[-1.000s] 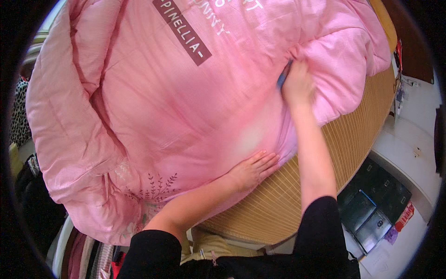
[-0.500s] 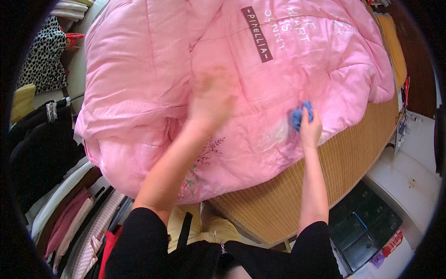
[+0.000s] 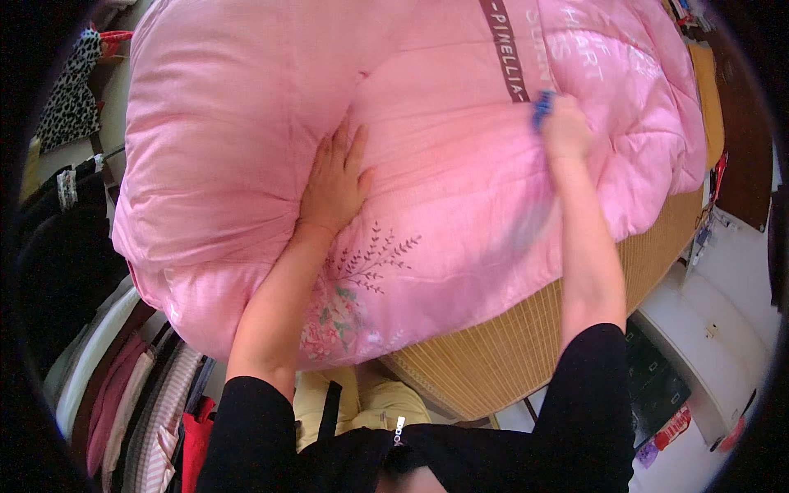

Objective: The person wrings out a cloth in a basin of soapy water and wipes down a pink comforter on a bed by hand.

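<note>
A thick pink quilt (image 3: 222,123) with printed flowers, lettering and a dark label strip is spread in front of me. My left hand (image 3: 333,182) lies flat on it, fingers stretched out and pressing into the fabric, with creases running out around it. Beyond and to the right, my right hand (image 3: 569,129) is closed around a small crumpled blue thing (image 3: 542,110), close by the end of the dark strip. Motion blurs this hand, and the kind of blue thing cannot be made out. A faint greyish smear shows over the quilt below the right hand.
Beneath the quilt is a bed with a woven tan mat (image 3: 485,370), its edge curving near me. Hanging clothes (image 3: 152,419) crowd the left side, and a spotted cloth (image 3: 70,90) hangs farther back. A dark green box (image 3: 657,378) stands at the lower right by a white cabinet (image 3: 707,320).
My right hand has moved away from me with the blue thing. The left hand, blurred before, now rests flat, slightly left of where it was. The quilt's right part looks shifted in view.
</note>
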{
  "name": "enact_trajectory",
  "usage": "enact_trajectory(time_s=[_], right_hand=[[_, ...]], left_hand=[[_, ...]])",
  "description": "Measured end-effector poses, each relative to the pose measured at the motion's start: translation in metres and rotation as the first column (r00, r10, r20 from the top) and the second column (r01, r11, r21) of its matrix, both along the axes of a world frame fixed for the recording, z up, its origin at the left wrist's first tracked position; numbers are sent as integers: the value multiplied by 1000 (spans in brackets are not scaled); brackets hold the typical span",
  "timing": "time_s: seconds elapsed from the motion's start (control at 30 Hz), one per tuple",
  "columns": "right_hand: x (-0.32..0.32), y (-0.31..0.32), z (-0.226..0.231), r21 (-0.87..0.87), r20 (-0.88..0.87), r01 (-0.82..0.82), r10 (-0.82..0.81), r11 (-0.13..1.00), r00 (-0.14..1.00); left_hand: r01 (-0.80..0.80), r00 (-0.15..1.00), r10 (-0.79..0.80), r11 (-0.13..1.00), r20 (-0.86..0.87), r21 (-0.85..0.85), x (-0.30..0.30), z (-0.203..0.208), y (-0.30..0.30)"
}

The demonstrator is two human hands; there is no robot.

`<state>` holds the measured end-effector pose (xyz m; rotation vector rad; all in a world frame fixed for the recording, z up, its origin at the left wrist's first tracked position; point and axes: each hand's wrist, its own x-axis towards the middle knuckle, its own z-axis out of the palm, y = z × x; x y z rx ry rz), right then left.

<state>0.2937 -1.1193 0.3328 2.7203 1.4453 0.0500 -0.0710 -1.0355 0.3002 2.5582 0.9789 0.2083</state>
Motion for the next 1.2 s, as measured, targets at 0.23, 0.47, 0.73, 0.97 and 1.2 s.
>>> enact_trajectory(time_s=[0.23, 0.47, 0.73, 0.97, 1.2], right_hand=[[-224, -5, -10, 233, -305, -468, 521, 852, 797], [-33, 25, 12, -132, -215, 39, -67, 991, 974], [-216, -11, -2, 235, -302, -258, 323, 937, 897], [-182, -287, 45, -493, -344, 215, -416, 843, 841], [-191, -361, 68, 17, -846, 735, -382, 677, 371]], left_hand=[[-27, 999, 23, 990, -35, -136, -2, -9, -3], [4, 988, 1, 999, 156, -32, -2, -15, -6], [39, 993, -29, 996, 117, -86, 10, -15, 4], [11, 997, -15, 999, 75, 48, 4, -19, 5], [-55, 952, 33, 996, -304, -63, 36, 39, -54]])
